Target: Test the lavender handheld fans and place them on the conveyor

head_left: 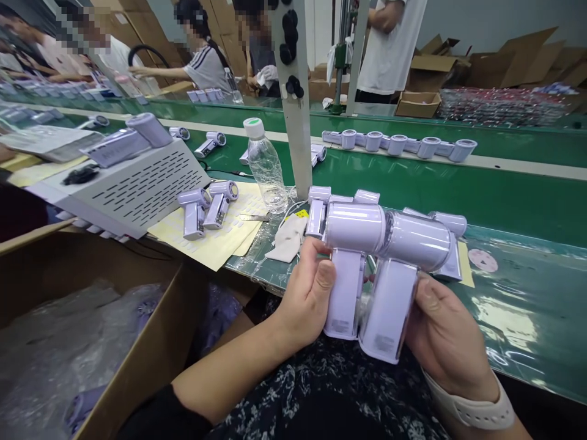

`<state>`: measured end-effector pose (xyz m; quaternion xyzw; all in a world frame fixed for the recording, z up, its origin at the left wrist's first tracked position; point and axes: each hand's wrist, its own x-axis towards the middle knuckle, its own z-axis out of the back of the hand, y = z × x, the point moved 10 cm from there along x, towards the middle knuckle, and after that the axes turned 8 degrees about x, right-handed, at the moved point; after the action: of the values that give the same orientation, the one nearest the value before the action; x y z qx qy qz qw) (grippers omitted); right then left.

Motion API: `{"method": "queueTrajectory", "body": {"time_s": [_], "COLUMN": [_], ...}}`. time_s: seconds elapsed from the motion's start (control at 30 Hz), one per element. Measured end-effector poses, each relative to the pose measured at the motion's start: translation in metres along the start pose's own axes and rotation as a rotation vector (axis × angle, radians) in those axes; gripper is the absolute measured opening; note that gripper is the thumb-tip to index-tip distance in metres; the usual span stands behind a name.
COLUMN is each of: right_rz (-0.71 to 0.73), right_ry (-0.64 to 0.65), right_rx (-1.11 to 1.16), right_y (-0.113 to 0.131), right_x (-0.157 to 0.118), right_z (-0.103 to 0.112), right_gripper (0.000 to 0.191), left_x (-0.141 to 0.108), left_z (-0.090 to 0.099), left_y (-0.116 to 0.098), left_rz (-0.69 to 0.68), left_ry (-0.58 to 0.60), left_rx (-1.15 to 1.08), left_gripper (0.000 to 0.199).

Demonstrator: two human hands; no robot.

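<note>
My left hand [312, 287] is closed around the handle of a lavender handheld fan [345, 293], its cylindrical head at the top. A second lavender handheld fan [389, 308] stands right beside it, gripped along its right edge by my right hand [447, 333]. Both handles carry small printed text near the bottom, too small to read. My fingers behind the fans are mostly hidden. Just beyond them, more fans [316, 211] sit on the green bench, partly covered by the ones I hold. A white cloth [288, 238] lies left of my left hand.
A plastic bottle [266, 165] stands by a white post [293, 110]. Two opened fans [217, 205] lie on yellow sheets beside a vented metal box [151, 183]. A row of fans [397, 145] lies on the green conveyor [527, 189]. A cardboard box [151, 360] is at lower left; people work opposite.
</note>
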<state>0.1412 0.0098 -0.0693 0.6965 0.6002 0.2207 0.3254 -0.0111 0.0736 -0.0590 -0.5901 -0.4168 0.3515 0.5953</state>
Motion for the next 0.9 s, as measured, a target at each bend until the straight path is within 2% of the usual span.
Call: {"method": "queueTrajectory", "body": {"time_s": [0.07,0.2,0.27,0.37,0.47,0.57,0.63,0.73,0.9], "right_rz": [-0.017,-0.116,-0.16,-0.172,-0.142,-0.077,-0.033,0.007,0.076], "right_ry": [-0.037,-0.04,-0.044,-0.061,-0.071,-0.076,-0.064,-0.059,-0.247], "right_rx": [0.005,0.069,0.083,0.069,0.069,0.092,0.118,0.115,0.026], "right_y": [0.001,-0.007,-0.011,-0.013,-0.009,0.002,0.01,0.02,0.026], "right_x": [0.0,0.001,0.001,0.0,-0.003,-0.007,-0.01,-0.016,-0.022], "right_z": [0.003,-0.003,-0.007,-0.009,-0.009,-0.006,-0.006,-0.002,0.017], "right_gripper": [0.018,0.03,0.035,0.035,0.031,0.023,0.017,0.015,0.029], "left_x": [0.003,0.004,0.003,0.002,0.002,0.001,0.0,0.001,0.0], "left_z": [-0.008,-0.04,-0.048,-0.048,-0.04,-0.037,-0.036,-0.033,-0.034], "left_y": [-0.003,0.009,0.017,0.022,0.015,0.003,-0.001,-0.002,-0.001], "left_rz": [0.021,0.185,0.253,0.296,0.289,0.241,0.218,0.162,0.104], "left_ry": [0.073,0.342,0.395,0.356,0.287,0.293,0.311,0.272,0.219], "left_rx": [-0.121,-0.474,-0.557,-0.579,-0.606,-0.644,-0.608,-0.506,-0.465], "left_gripper": [0.053,0.071,0.075,0.076,0.052,0.033,0.035,0.048,0.063]}}
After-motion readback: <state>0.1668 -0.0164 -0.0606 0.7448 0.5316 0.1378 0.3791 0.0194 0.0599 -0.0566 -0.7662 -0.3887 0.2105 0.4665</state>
